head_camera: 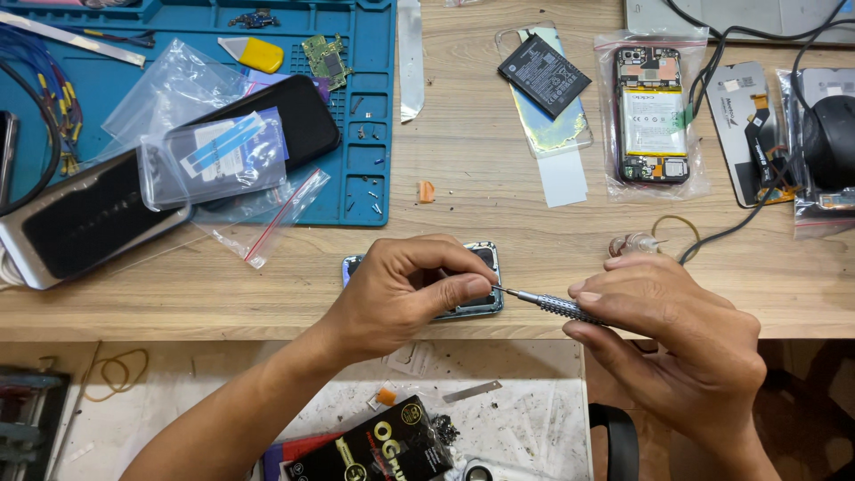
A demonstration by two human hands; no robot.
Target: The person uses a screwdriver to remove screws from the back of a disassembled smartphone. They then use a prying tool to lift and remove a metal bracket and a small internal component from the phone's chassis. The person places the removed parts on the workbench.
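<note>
The left hand (405,289) pins a small blue-edged phone (485,303); the right hand (668,334) grips a knurled steel screwdriver (552,305) — its tip could slip sideways — gouging the thumb beside it.

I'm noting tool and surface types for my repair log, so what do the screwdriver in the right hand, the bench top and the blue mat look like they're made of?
The screwdriver looks like bare metal: grey, shiny, with a knurled shaft. The bench top looks like wood or a wood-look laminate: pale, matte, with grain lines; which one is unclear. The blue mat looks like moulded rubber or silicone: matte, with small compartments formed into it.
</note>
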